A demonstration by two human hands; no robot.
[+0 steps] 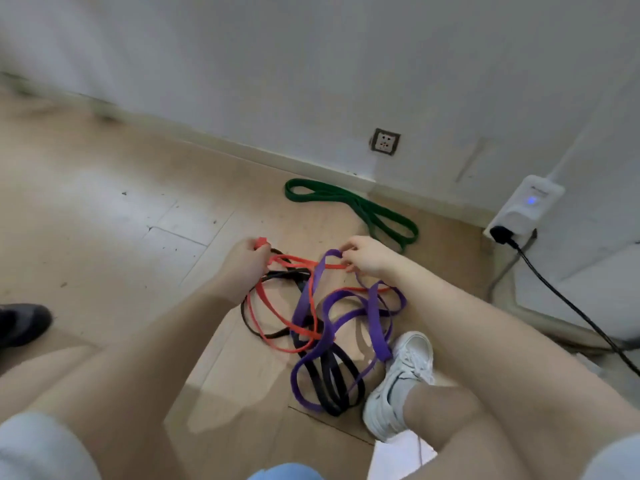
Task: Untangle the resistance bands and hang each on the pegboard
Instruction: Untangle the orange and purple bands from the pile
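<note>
A tangle of bands lies on the wooden floor in front of me: a red band (277, 320), a purple band (375, 323) and a black band (332, 382) looped through one another. My left hand (244, 259) grips one end of the red band, lifted off the floor. My right hand (367, 256) pinches a loop of the purple band, with a red strand running under its fingers. A green band (367, 209) lies apart by the wall, free of the tangle. No pegboard is in view.
A white wall with a socket (385, 141) runs along the back. A power strip (519, 209) with a black cable (571, 306) sits at the right. My white shoe (401, 382) is beside the tangle; a black shoe (22, 322) is at the left edge.
</note>
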